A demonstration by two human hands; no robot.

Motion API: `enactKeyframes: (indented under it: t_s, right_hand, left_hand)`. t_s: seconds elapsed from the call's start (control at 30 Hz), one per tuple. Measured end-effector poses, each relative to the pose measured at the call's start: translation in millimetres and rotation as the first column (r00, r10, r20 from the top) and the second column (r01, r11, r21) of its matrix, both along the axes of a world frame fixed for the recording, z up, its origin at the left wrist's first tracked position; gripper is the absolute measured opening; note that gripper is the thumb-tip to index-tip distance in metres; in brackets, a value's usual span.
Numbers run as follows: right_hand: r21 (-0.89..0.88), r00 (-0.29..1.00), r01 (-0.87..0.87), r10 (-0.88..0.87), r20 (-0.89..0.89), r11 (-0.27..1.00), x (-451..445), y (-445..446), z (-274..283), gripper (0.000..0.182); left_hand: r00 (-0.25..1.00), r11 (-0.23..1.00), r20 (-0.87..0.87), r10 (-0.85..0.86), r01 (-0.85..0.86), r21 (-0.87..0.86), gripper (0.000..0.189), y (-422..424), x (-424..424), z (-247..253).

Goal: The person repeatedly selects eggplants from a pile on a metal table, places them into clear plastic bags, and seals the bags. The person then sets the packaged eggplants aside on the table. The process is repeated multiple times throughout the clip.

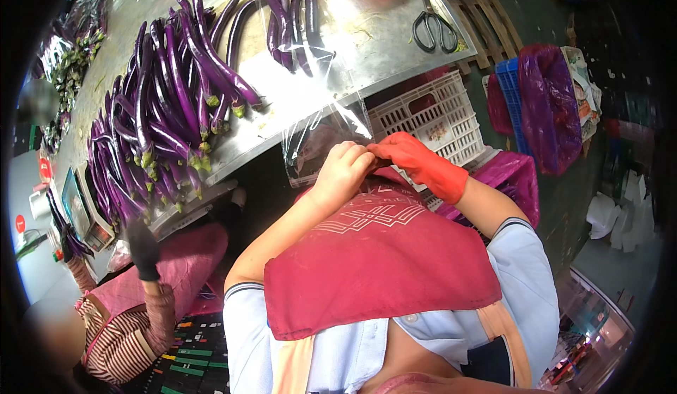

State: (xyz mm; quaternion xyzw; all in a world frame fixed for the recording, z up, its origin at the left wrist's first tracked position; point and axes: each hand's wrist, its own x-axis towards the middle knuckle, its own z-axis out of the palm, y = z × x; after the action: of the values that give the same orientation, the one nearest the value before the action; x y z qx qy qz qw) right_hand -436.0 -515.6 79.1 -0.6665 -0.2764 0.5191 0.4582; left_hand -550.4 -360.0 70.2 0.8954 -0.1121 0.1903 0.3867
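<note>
My left hand is bare, and my right hand wears a red rubber glove. Their fingertips meet before my red apron, fingers curled; what is pinched between them is hidden. Clear plastic film hangs over the metal table's edge, close beside my left hand. Beyond it, several long purple eggplants lie under or in clear plastic. A large pile of loose eggplants lies to the left, many stem ends towards the near edge. Black-handled scissors rest at the table's right corner.
A white plastic crate stands below the table edge. Right of it are a magenta-lined container, a blue crate and wooden pallets. A co-worker is at the left, a dark-gloved hand near the pile.
</note>
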Motion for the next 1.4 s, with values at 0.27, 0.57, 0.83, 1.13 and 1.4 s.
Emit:
enactKeyframes:
  t_s: [0.27,0.57,0.83,1.13,1.4]
  right_hand:
    - [-0.194,0.984,0.114,-0.084,0.16,0.974,-1,1,3,0.028]
    - [-0.199,0.95,0.209,-0.247,-0.189,0.957,2,0,10,0.027]
    - [-0.269,0.981,0.172,-0.191,-0.046,0.948,-2,6,9,0.028]
    - [-0.126,0.981,0.164,-0.175,-0.083,0.978,18,-17,-18,0.028]
    - [-0.231,0.989,0.1,-0.123,-0.087,0.968,24,-18,-14,0.033]
  left_hand:
    - [0.988,0.987,-0.141,-0.064,0.083,0.139,0.018,3,-15,-3]
    - [0.998,0.992,-0.044,0.042,-0.046,-0.113,0.017,10,-14,30]
    - [0.997,1.0,-0.08,-0.013,0.015,0.023,0.021,-3,-3,3]
    - [0.873,0.946,-0.421,0.244,-0.311,-0.096,0.009,51,-120,-24]
    - [0.424,0.742,-0.615,0.665,-0.286,0.606,0.024,99,-290,-117]
